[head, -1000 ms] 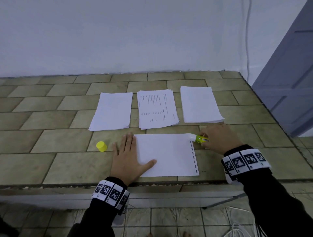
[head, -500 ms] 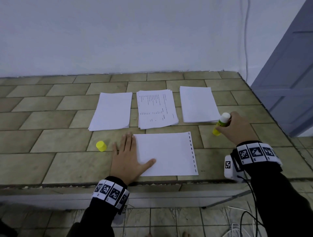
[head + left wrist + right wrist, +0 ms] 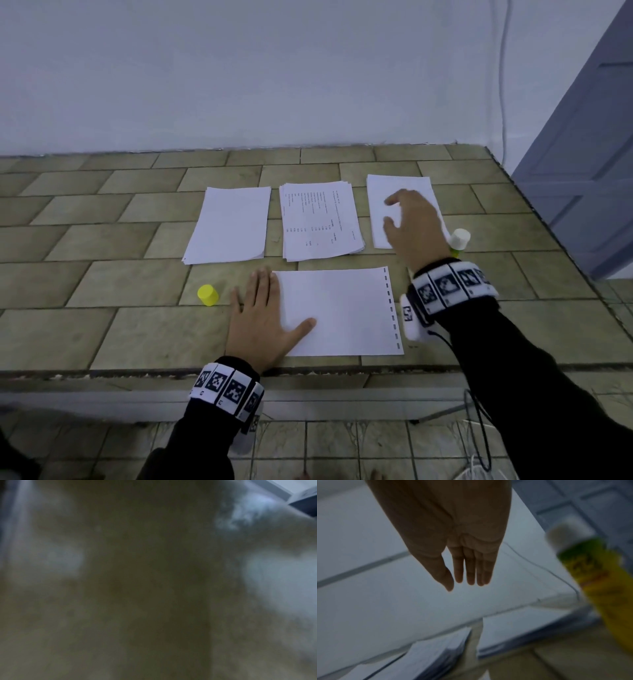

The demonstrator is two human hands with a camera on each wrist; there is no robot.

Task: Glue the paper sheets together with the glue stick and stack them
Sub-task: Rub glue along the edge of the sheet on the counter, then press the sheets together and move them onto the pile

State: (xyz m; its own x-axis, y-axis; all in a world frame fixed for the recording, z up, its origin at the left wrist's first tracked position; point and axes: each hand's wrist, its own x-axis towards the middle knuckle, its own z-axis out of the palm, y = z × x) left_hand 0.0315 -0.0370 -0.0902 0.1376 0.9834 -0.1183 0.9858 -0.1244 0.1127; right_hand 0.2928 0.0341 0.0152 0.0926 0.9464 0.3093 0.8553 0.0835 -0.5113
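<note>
A white sheet (image 3: pixel 339 308) with a dashed right edge lies at the table's front. My left hand (image 3: pixel 263 318) lies flat on its left edge, fingers straight. My right hand (image 3: pixel 407 222) hovers open over the right blank paper stack (image 3: pixel 380 192), holding nothing; the right wrist view shows its fingers (image 3: pixel 469 568) straight above white paper (image 3: pixel 385 601). The uncapped glue stick (image 3: pixel 458 242) stands upright just right of that hand, also seen as the glue stick (image 3: pixel 594 577). Its yellow cap (image 3: pixel 208 294) sits left of my left hand. The left wrist view is a dark blur.
A printed stack (image 3: pixel 318 222) lies in the middle and a blank stack (image 3: pixel 229 226) at the left. The tiled table (image 3: pixel 102 240) ends at a front ledge (image 3: pixel 308 373). A wall runs behind, a grey door (image 3: pixel 589 137) stands right, and cables hang at the lower right.
My right hand carried the glue stick off the front sheet to the right, stood it on the table, let go and moved over the right stack. The left hand stayed put.
</note>
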